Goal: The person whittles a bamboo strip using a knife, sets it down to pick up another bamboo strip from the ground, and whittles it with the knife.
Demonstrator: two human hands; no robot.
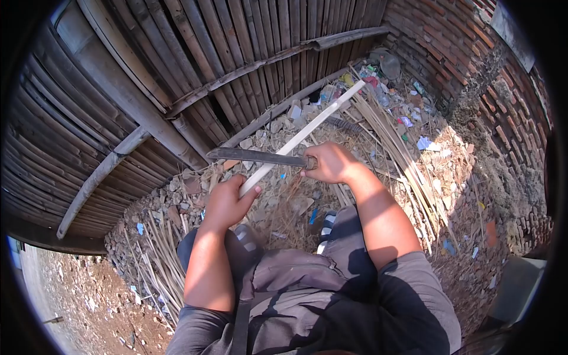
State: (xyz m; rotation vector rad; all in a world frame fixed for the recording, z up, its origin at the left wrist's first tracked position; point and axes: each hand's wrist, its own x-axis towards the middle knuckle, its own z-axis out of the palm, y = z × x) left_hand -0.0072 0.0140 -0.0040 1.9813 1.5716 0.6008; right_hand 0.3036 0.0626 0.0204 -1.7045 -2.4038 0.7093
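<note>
the stick [307, 132] slants out over the rubble [284, 204], near end gripped in the left hand [225, 204], probably to steady it. right hand [328, 163]'s wrapped round the knife [248, 155] handle, blade crossing the stick, i guess for control.

So both forearms reach forward, elbows bent. Left hand [228, 201] is curled shut with the thumb out toward the right, and the right hand [330, 162] sits a bit farther forward, fingers bent in a grip.
</note>
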